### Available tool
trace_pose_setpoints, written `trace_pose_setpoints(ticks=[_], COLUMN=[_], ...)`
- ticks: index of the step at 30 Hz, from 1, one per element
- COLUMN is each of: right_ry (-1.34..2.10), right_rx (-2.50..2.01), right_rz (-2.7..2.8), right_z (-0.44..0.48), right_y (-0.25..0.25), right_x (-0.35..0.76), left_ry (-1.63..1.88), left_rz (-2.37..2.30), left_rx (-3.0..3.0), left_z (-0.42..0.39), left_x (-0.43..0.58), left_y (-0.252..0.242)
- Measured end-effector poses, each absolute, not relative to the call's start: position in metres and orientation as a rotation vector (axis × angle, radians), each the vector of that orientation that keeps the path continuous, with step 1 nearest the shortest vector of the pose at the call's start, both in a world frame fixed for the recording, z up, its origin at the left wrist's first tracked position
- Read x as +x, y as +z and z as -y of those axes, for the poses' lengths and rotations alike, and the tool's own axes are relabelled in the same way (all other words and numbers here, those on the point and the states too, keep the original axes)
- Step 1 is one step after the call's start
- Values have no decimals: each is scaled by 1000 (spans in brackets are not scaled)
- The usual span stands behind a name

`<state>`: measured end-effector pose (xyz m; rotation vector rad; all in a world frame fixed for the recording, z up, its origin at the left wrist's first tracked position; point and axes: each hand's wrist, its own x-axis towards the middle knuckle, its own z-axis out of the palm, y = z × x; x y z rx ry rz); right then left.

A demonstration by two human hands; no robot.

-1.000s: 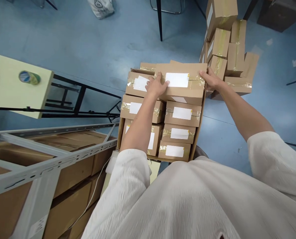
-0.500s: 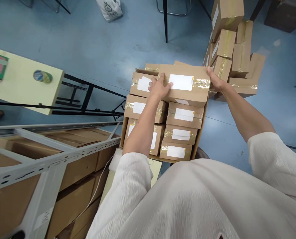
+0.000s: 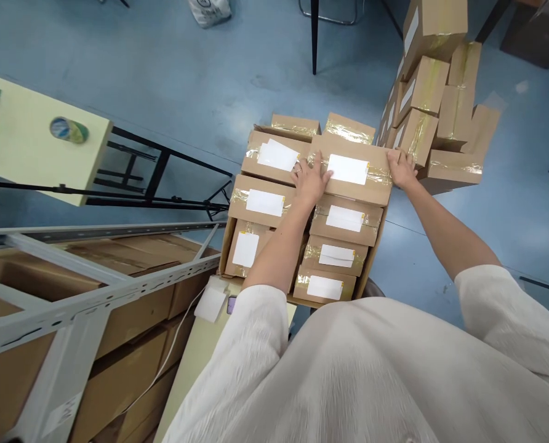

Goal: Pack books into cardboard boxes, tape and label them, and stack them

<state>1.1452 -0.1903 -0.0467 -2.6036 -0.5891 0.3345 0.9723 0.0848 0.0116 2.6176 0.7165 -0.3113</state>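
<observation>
A taped cardboard box [image 3: 371, 157] with a white label lies on top of the right-hand stack in a large open carton [image 3: 370, 261]. My left hand [image 3: 310, 179] grips its left end, thumb on the face beside the label and fingers at the seam with the neighbouring box [image 3: 256, 157]. At the opposite end, my right hand [image 3: 401, 167] curls its fingers over the corner. Below are several more labelled boxes in two columns, including a box [image 3: 373, 216] directly under the held one. My left forearm hides part of the left column.
Stacked cardboard boxes [image 3: 429, 89] stand on the floor at the right. A metal rack [image 3: 85, 301] with cartons is at my left, beside a pale tabletop [image 3: 186, 363] under the carton. Another table [image 3: 25, 129] holds a tape roll [image 3: 69, 130]. A white bag [image 3: 210, 11] lies farther off.
The held box has come down and settled level on the right stack. My right hand has shifted from the box's side onto its top corner. Two boxes behind it now show more.
</observation>
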Motion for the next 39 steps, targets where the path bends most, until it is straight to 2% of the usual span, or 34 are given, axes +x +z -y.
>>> trace_pose_setpoints(ticks=[10, 16, 23, 39], right_ry=[267, 1, 62, 372], right_rx=[-2623, -2641, -2688, -2660], right_rz=[437, 526, 790, 1155], right_z=[181, 181, 170, 106], right_y=[-30, -12, 24, 42], right_x=[1137, 1126, 1031, 760], left_ry=[-242, -211, -239, -169], left_rz=[-756, -589, -588, -705], left_rx=[2629, 2601, 2646, 2528], left_z=[-83, -64, -80, -108], left_x=[969, 932, 835, 559], left_y=[2, 17, 37, 58])
